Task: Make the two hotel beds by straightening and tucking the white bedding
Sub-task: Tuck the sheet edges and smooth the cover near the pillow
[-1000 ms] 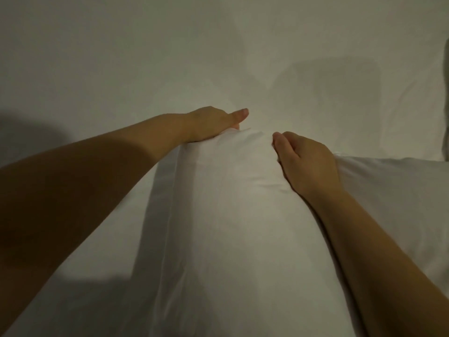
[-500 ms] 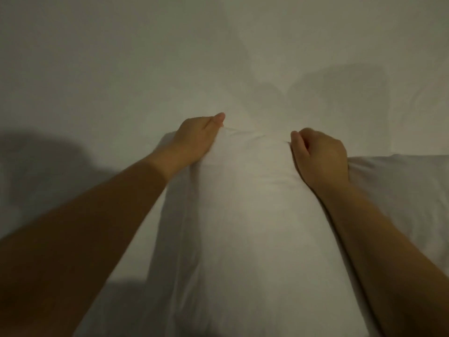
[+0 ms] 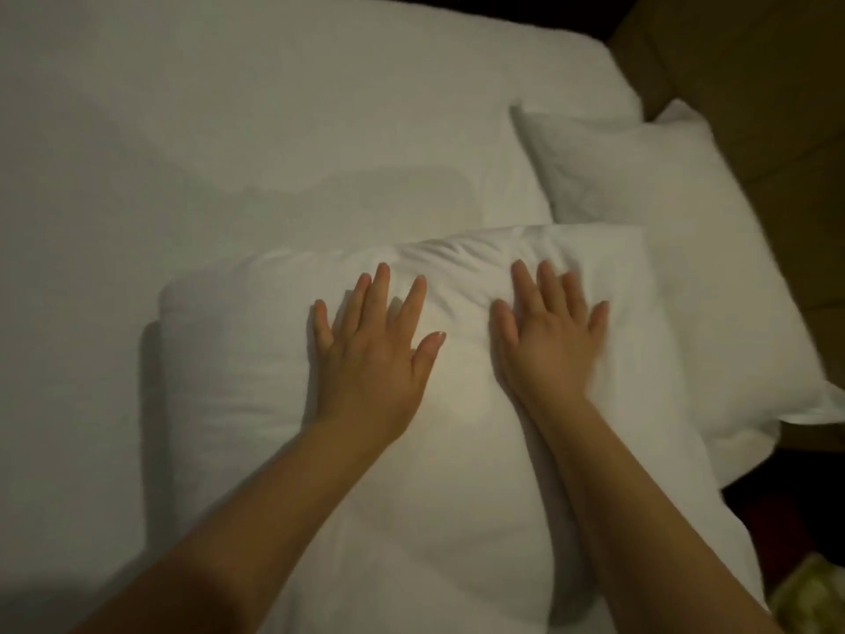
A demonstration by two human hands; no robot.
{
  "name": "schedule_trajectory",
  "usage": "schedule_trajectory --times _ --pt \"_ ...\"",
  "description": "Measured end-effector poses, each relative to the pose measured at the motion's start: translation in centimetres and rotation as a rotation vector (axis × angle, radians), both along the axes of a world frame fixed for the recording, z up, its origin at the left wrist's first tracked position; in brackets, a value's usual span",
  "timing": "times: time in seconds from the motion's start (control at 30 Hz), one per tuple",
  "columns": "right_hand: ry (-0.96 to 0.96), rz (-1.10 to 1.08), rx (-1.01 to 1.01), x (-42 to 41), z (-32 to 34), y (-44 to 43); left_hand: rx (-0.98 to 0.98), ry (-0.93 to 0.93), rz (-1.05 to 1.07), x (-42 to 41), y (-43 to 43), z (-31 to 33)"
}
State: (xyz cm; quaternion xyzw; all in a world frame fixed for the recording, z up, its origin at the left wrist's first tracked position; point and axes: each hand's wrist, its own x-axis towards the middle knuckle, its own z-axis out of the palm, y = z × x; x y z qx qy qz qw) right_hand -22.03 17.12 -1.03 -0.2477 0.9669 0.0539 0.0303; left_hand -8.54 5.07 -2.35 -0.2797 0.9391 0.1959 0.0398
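Left hand (image 3: 375, 354) laid flat, palm down, fingers straight and spread, thumb angled toward right hand (image 3: 548, 345), right hand flat just beside it, fingers straight, both bare forearms stretched forward

Bare left hand (image 3: 370, 359) and bare right hand (image 3: 548, 345), each on a bare forearm (image 3: 256, 519) uncovered down to the frame edge. Slim fingers (image 3: 379, 286). Nails (image 3: 436, 336) plain, slightly long, rounded. Right hand edges blurry.
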Motion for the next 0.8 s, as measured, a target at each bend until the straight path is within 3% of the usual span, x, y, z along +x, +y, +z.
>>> schedule_trajectory --times 0.13,0.23,0.33,0.43,0.67,0.8 --pt "-0.17 -0.095 -0.11 -2.2 -2.2 1.3 -0.04 -0.048 -0.106 -2.3 5.5 1.0" --pt "-0.333 0.026 -0.22 -4.4 -2.9 3.1 -0.07 -0.122 -0.146 -4.7 9.3 0.9" --pt "-0.274 0.215 -0.18 -7.7 -3.0 6.8 -0.091 -0.145 -0.105 -8.6 13.2 0.8" --pt "-0.159 0.265 -0.196 -12.0 -2.9 11.1 -0.101 -0.1 -0.026 -14.6 17.7 0.1" --pt "-0.147 0.044 -0.263 -27.6 -1.3 23.7 -0.033 0.117 0.014 -31.3 27.6 1.0" --pt "-0.162 -0.121 -0.242 -36.8 -1.8 29.5 0.099 0.116 0.084 -37.4 30.4 -0.7"
